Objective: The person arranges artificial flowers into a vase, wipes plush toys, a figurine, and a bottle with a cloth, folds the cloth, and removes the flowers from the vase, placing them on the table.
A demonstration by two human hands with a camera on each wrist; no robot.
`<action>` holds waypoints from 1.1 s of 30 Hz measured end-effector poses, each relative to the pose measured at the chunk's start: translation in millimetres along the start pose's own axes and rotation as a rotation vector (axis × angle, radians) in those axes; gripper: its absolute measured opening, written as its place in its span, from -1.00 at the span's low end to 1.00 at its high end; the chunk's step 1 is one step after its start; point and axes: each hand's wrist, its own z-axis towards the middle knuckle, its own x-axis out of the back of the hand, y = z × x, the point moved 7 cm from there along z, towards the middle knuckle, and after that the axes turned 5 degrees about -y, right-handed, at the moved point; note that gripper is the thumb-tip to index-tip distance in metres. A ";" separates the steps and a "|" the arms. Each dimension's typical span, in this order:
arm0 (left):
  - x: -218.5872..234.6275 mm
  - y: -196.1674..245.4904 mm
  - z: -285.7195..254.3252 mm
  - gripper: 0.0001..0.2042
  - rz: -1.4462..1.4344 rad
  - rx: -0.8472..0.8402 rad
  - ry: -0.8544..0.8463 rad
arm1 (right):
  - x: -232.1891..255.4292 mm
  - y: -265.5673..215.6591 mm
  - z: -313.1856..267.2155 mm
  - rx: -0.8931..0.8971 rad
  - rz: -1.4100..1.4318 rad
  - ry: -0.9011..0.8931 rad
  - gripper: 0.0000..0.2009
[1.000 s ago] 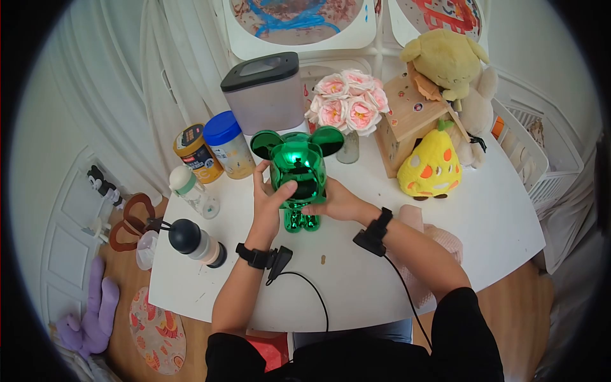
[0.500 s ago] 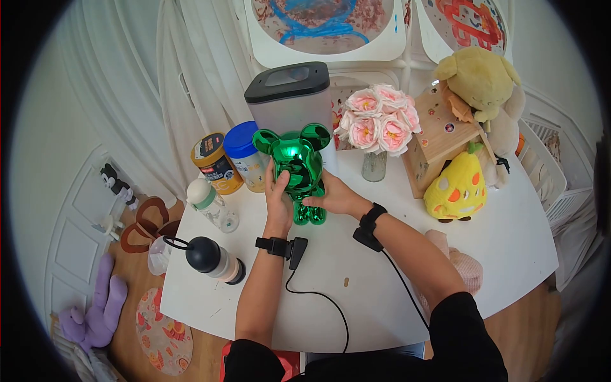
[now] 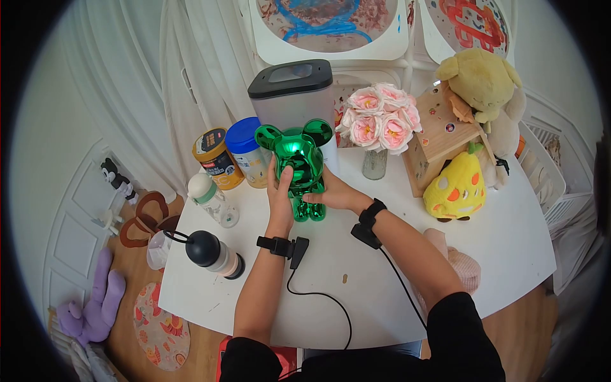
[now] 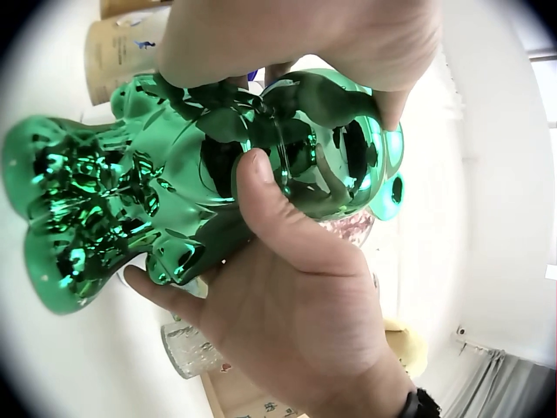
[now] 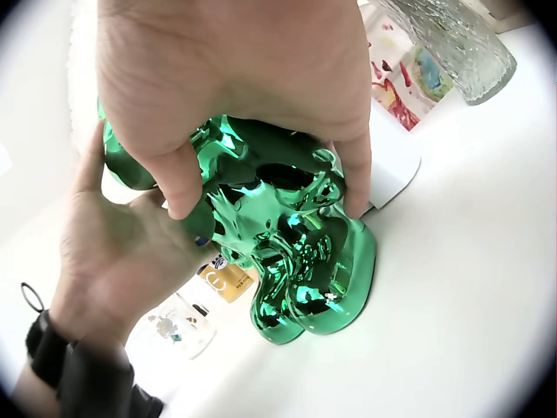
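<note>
A shiny green bear figurine [image 3: 296,159] with round ears stands upright between both hands, its feet close over the white table [image 3: 382,267]. My left hand [image 3: 280,200] grips the left side of the head, thumb on the front; those fingers pass behind it. From the other side, my right hand [image 3: 340,193] holds the body, its thumb across the front below the head. In the left wrist view the right thumb lies on the figurine's [image 4: 174,187] glossy surface. The right wrist view shows the two rounded feet [image 5: 326,296] below the right hand [image 5: 235,70].
Behind the figurine stands a black-lidded bin [image 3: 289,79], with a blue-lidded canister [image 3: 245,137] and a yellow tin [image 3: 219,159] at its left. Two bottles, one black-topped [image 3: 207,254], stand nearer. Right are a rose vase [image 3: 374,164], a wooden box [image 3: 439,137] and a yellow plush [image 3: 455,188].
Both hands have carried the figurine a little left and farther back over the table, nearer the canisters. The head view has shifted too. Over the last half second little has moved.
</note>
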 end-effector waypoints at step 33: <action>141.3 129.0 -170.6 -0.33 0.631 0.042 0.456 | 71.0 -75.9 -370.4 -0.534 -0.445 0.329 -0.41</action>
